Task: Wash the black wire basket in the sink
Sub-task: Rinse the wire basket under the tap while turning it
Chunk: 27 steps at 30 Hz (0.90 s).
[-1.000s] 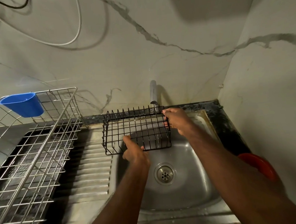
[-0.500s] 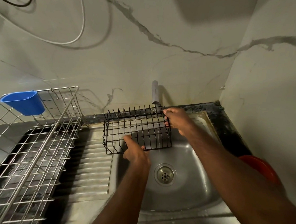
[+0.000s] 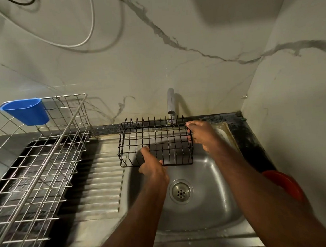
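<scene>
Two bare hands hold the black wire basket (image 3: 155, 144) over the back of the steel sink (image 3: 215, 205), under the tap (image 3: 171, 102), where a thin stream of water runs through its right part. The left hand (image 3: 153, 167) reaches up from below, forearm rising from the bottom edge, thumb laid on the mesh and fingers curled round the near bottom wire. The right hand (image 3: 202, 135) comes in from the right on a long, slanting forearm and grips the basket's right end, fingers wrapped round the top rim and side wires. Left of the sink stands a steel dish rack (image 3: 34, 168) with a blue cup (image 3: 26, 111) hung on it.
</scene>
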{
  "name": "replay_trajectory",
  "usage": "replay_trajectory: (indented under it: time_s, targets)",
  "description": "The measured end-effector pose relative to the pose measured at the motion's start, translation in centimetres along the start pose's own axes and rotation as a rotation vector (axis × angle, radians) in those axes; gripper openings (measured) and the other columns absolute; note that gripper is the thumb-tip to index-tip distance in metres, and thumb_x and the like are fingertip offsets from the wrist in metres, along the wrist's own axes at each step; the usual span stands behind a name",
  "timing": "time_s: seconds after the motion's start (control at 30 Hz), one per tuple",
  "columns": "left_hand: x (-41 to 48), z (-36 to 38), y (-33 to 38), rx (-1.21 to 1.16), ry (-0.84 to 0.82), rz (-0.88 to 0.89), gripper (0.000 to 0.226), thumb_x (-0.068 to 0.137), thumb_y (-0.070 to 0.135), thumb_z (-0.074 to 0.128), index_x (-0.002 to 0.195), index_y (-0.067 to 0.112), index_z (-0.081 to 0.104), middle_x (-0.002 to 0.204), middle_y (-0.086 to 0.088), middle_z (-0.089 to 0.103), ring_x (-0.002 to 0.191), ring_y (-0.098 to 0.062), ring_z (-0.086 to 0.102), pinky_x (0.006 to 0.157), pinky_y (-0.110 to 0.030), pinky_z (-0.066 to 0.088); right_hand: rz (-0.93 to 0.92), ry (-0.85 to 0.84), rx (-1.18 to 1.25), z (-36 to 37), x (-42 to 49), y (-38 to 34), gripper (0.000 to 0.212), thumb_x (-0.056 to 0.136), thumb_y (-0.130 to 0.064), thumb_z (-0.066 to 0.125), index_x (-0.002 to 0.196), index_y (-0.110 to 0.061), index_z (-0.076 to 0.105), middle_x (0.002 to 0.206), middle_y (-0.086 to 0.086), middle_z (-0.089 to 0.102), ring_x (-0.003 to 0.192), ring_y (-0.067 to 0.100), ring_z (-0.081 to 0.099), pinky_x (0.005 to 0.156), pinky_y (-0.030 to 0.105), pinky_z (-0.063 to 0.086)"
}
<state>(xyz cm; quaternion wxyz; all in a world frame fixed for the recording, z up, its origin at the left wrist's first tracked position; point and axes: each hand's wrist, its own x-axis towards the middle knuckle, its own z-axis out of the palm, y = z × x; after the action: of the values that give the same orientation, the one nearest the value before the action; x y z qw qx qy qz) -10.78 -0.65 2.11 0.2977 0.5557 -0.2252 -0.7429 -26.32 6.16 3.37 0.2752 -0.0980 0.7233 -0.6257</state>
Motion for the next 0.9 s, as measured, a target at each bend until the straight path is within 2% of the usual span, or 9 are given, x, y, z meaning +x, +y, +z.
replay_trajectory:
  time_s: [0.13, 0.5, 0.7, 0.83, 0.9]
  targets:
    - [-0.1, 0.1, -0.1, 0.002, -0.005, -0.009, 0.074, 0.089, 0.051, 0.057, 0.144, 0.006, 0.035, 0.134, -0.017, 0.056, 0.111, -0.032, 0.061, 0.102, -0.053, 0.049, -0.005, 0.015, 0.013, -0.2, 0.2, -0.1, 0.020, 0.097, -0.019, 0.058, 0.112, -0.011, 0.068, 0.095, 0.007, 0.066, 0.073, 0.018, 0.064, 0.056, 0.026, 0.053]
    - [0.1, 0.3, -0.2, 0.030, -0.026, -0.020, 0.072, 0.090, 0.048, 0.057, 0.144, 0.006, 0.036, 0.132, -0.019, 0.055, 0.112, -0.032, 0.059, 0.101, -0.052, 0.050, -0.015, 0.040, 0.000, -0.4, 0.5, 0.1, 0.021, 0.096, -0.019, 0.058, 0.112, -0.011, 0.069, 0.095, 0.007, 0.066, 0.073, 0.018, 0.063, 0.052, 0.024, 0.051]
    - [0.6, 0.4, 0.3, 0.007, -0.023, -0.010, 0.070, 0.088, 0.049, 0.059, 0.140, 0.005, 0.041, 0.127, -0.018, 0.059, 0.109, -0.033, 0.061, 0.097, -0.051, 0.052, -0.024, 0.032, 0.011, 0.4, 1.0, -0.4, 0.019, 0.096, -0.020, 0.059, 0.110, -0.010, 0.069, 0.094, 0.002, 0.064, 0.080, 0.018, 0.062, 0.048, 0.020, 0.049]
    - [0.9, 0.2, 0.3, 0.017, -0.021, -0.005, 0.069, 0.087, 0.048, 0.059, 0.138, 0.006, 0.042, 0.123, -0.018, 0.061, 0.107, -0.031, 0.061, 0.089, -0.045, 0.054, -0.016, 0.019, -0.002, 0.6, 1.2, 0.0, 0.018, 0.096, -0.020, 0.058, 0.108, -0.012, 0.069, 0.093, 0.002, 0.064, 0.077, 0.017, 0.062, 0.051, 0.022, 0.049]
    - [0.9, 0.1, 0.3, 0.025, -0.021, -0.009, 0.069, 0.088, 0.048, 0.058, 0.140, 0.006, 0.041, 0.122, -0.017, 0.060, 0.107, -0.031, 0.060, 0.092, -0.046, 0.053, -0.019, 0.014, -0.012, 0.5, 1.3, 0.1, 0.017, 0.097, -0.021, 0.058, 0.108, -0.013, 0.069, 0.094, 0.002, 0.064, 0.076, 0.017, 0.063, 0.052, 0.022, 0.050]
